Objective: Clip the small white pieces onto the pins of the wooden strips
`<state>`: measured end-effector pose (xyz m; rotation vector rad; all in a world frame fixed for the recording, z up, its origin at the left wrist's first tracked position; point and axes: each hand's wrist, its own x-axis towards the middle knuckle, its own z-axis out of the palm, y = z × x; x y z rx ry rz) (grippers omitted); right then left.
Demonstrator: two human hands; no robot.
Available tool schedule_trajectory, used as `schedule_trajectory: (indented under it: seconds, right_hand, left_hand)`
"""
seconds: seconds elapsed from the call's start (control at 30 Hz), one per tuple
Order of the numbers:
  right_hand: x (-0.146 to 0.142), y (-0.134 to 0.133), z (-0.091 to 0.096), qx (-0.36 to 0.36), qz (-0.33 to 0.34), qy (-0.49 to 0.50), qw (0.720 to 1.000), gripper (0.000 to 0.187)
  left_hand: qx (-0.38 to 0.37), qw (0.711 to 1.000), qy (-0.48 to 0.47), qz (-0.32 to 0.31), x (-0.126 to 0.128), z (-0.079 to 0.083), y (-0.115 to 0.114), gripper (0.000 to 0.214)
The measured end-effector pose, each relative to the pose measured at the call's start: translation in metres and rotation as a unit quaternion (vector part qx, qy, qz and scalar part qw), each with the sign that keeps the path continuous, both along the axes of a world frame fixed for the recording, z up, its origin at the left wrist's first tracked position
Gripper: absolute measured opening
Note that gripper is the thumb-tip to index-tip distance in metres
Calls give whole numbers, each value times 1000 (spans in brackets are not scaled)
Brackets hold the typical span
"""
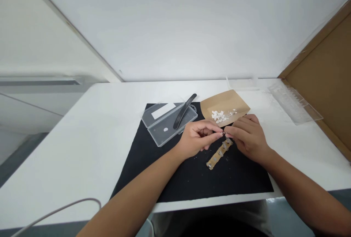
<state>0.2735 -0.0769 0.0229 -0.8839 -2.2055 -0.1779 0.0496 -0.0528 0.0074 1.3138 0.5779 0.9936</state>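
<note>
My left hand (199, 136) and my right hand (248, 136) meet fingertip to fingertip over a black mat (153, 171). Both pinch something tiny between them that I cannot make out. Just below the fingers a short tan strip (219, 153) with several small clear pieces on it lies on the mat. Behind the hands a brown paper sheet (223, 103) carries a little heap of white bits (219, 116).
A clear plastic case (161, 123) lies open at the mat's back left, with a black curved tool (184, 111) resting across it. A clear plastic tray (294, 103) sits at the right by a cardboard panel (326, 79). A grey cable (55, 211) crosses the near-left table edge.
</note>
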Motion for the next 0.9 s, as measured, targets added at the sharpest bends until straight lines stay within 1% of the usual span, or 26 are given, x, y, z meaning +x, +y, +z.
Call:
schedule_trajectory:
  seconds: [0.07, 0.17, 0.27, 0.4, 0.5, 0.57, 0.67, 0.8, 0.9]
  right_hand:
    - [2, 0, 1, 19, -6, -15, 1000, 12]
    - [4, 0, 1, 32, -6, -31, 999, 19]
    - [4, 1, 1, 31, 1, -39, 999, 23]
    - [5, 3, -1, -3, 18, -16, 1000, 16]
    - [5, 4, -2, -30, 65, 14, 997, 7]
    - [6, 5, -1, -35, 86, 21, 995, 6]
    - [6, 4, 3, -29, 89, 21, 995, 5]
    - [8, 4, 5, -28, 85, 11, 996, 3]
    - [9, 5, 4, -27, 76, 3, 997, 2]
  left_hand:
    - [35, 999, -19, 15, 1, 2, -2, 15]
    - [79, 996, -37, 11, 3, 6, -4, 7]
    - [90, 995, -33, -1, 2, 9, -6, 6]
    - [90, 996, -4, -13, 0, 12, -7, 6]
    - [104, 994, 8, -16, -1, 14, -7, 5]
    - [111, 994, 14, -14, -1, 15, -8, 7]
    - [114, 993, 26, -13, -1, 15, -8, 13]
    - [119, 992, 36, -27, -3, 16, -7, 12]
    - [130, 990, 49, -19, -3, 13, -8, 11]
